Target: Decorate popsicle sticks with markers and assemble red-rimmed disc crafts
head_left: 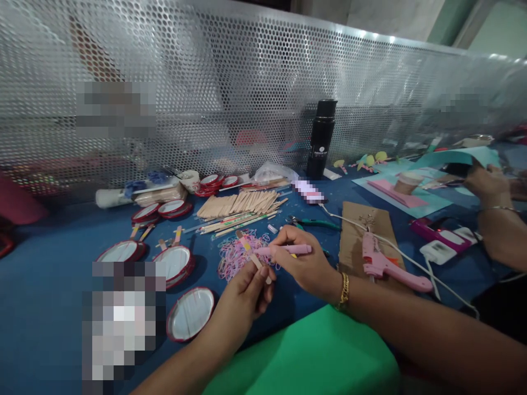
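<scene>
Between its thumb and fingers my left hand [249, 291] pinches a wooden craft stick [260, 264], slanted up and left, with a yellow band and a brown tip at its upper end. My right hand [298, 260] grips a pink pen [300, 249], its point at the stick's coloured part; whether it touches I cannot tell. Just behind the stick lies a heap of pastel rubber bands [230, 255]. Left of my hands rest round red-rimmed lids [191, 312], and two farther ones [175, 263] [119, 252] have painted sticks beside them.
Behind the bands are piled plain craft sticks [239, 203]. A black bottle [321, 140] stands by the perforated metal screen [263, 82]. To the right, a pink glue gun [381, 263] rests on cardboard [349, 230], near pliers [317, 224] and a power bank [440, 233]. Another person's hand [489, 184] holds blue paper.
</scene>
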Demonstrator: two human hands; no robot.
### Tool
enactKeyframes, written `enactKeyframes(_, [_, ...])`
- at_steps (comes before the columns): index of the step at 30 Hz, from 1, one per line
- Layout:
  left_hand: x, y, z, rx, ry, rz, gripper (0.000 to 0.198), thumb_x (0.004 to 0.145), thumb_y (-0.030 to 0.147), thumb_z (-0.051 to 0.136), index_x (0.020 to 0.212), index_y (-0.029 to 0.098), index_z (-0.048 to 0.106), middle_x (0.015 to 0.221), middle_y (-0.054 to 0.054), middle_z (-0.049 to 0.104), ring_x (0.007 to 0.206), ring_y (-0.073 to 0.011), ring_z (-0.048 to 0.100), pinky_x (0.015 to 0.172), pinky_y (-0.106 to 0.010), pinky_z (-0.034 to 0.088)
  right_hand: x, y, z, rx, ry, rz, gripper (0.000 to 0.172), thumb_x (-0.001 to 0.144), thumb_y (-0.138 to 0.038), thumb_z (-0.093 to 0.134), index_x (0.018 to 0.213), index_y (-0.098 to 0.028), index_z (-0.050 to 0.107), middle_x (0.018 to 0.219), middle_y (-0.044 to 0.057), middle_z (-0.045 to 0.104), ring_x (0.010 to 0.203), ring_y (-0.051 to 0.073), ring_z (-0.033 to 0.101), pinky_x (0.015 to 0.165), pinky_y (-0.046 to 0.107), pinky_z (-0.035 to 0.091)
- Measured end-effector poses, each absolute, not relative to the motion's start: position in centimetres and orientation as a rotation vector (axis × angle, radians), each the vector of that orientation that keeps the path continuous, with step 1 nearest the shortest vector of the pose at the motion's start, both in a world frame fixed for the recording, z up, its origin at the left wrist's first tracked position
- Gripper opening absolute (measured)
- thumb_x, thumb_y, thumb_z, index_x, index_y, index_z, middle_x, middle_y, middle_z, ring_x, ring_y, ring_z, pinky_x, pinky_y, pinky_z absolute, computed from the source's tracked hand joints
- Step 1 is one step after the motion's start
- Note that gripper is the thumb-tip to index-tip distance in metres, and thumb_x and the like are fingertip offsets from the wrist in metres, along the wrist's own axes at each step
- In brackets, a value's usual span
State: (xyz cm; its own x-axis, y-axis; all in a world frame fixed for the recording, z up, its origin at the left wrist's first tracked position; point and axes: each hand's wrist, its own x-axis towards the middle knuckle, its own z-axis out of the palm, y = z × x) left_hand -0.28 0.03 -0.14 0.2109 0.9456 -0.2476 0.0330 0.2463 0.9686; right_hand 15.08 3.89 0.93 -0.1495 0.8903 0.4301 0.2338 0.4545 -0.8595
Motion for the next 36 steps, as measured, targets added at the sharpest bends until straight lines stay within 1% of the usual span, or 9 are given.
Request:
enactKeyframes(9, [-0.09,-0.03,0.02,1.120,1.165,0.876,0.052,0.073,0.071,0.064,0.080,0.021,0.053,0.054,0.008,0.049,0.043,-0.0063,0.035,0.041,-0.019,0.020,14.93,3.89,0.87,-0.965,-1.659,0.808,0.011,0.081,-0.020,0.060,0.070,-0.021,0.059,0.064,-0.005,0.058,0.060,0.010,0.051,0.060,0.024,0.039])
enactKeyframes(14, [-0.09,0.03,-0.06,1.105,1.168,0.882,0.051,0.073,0.070,0.064,0.080,0.020,0.053,0.054,0.007,0.049,0.044,-0.0065,0.037,0.041,-0.018,0.021,15.00,4.01,0.90,-0.955,-1.618,0.765,0.013,0.081,-0.020,0.059,0.069,-0.020,0.056,0.065,-0.005,0.056,0.061,0.010,0.050,0.061,0.024,0.039])
enactKeyframes(18, [-0.13,0.01,-0.13,1.134,1.157,0.888,0.050,0.075,0.069,0.063,0.079,0.020,0.052,0.055,0.007,0.050,0.045,-0.0065,0.037,0.041,-0.018,0.022,14.94,3.85,0.89,-0.963,-1.650,0.816,0.011,0.082,-0.020,0.060,0.071,-0.021,0.058,0.063,-0.006,0.057,0.059,0.010,0.049,0.060,0.024,0.038])
enactKeyframes(24, [-0.11,0.01,-0.08,1.116,1.174,0.875,0.051,0.074,0.070,0.063,0.081,0.020,0.053,0.054,0.008,0.049,0.043,-0.0064,0.037,0.041,-0.018,0.022,15.03,3.99,0.95,-0.953,-1.610,0.793,0.013,0.083,-0.021,0.059,0.070,-0.020,0.058,0.066,-0.005,0.058,0.062,0.010,0.051,0.062,0.025,0.040])
enactKeyframes(28, [-0.11,-0.03,-0.05,1.125,1.156,0.891,0.051,0.073,0.069,0.065,0.079,0.020,0.052,0.055,0.007,0.050,0.045,-0.0062,0.038,0.042,-0.018,0.024,14.97,3.77,1.10,-0.977,-1.648,0.808,0.013,0.082,-0.022,0.061,0.069,-0.021,0.059,0.064,-0.005,0.059,0.061,0.011,0.051,0.062,0.025,0.039])
enactKeyframes(33, [-0.18,-0.01,-0.18,1.102,1.158,0.872,0.053,0.073,0.072,0.064,0.081,0.020,0.053,0.054,0.008,0.049,0.043,-0.0060,0.035,0.041,-0.018,0.022,15.07,3.79,1.07,-0.969,-1.642,0.770,0.013,0.082,-0.021,0.060,0.070,-0.021,0.059,0.067,-0.004,0.060,0.063,0.011,0.053,0.063,0.025,0.041])
enactKeyframes(36, [-0.12,-0.01,-0.20,1.116,1.145,0.889,0.053,0.073,0.072,0.065,0.079,0.021,0.053,0.054,0.007,0.049,0.044,-0.0063,0.036,0.041,-0.018,0.022,15.07,3.74,1.07,-0.981,-1.638,0.778,0.012,0.082,-0.021,0.061,0.071,-0.021,0.060,0.066,-0.004,0.061,0.062,0.011,0.053,0.062,0.025,0.041])
